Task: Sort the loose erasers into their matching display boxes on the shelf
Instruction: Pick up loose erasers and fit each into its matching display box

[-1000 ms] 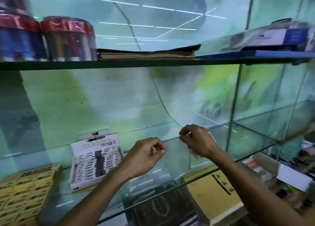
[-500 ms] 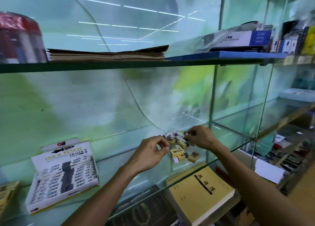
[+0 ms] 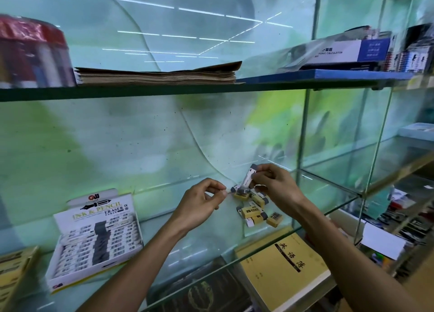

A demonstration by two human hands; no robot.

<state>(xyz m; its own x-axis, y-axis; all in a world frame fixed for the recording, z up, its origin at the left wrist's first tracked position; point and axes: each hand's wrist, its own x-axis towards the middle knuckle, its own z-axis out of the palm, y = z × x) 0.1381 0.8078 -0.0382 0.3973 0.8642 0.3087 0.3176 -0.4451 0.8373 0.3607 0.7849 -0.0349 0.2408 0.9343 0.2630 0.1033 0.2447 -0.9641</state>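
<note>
Several loose erasers (image 3: 254,211), yellow ones and white-and-grey ones, lie in a small heap on the glass shelf (image 3: 164,231). My right hand (image 3: 277,186) holds a white-and-grey eraser (image 3: 248,176) upright just above the heap. My left hand (image 3: 202,202) hovers left of the heap with thumb and forefinger pinched; whether anything is in them I cannot tell. A white "Ink & Pencil Eraser" display box (image 3: 94,238) full of white-and-grey erasers stands at the left. The corner of a yellow display box (image 3: 14,271) shows at the far left edge.
A glass shelf above carries a stack of brown paper (image 3: 157,75), red-capped tubs (image 3: 30,55) and a calculator box (image 3: 345,50). A vertical glass divider (image 3: 305,133) stands just right of the heap. Yellow notebooks (image 3: 284,264) lie on the shelf below.
The view has swung right, bringing the eraser heap into sight. My right hand has lifted a white-and-grey eraser off the heap. My left hand stays pinched beside it.
</note>
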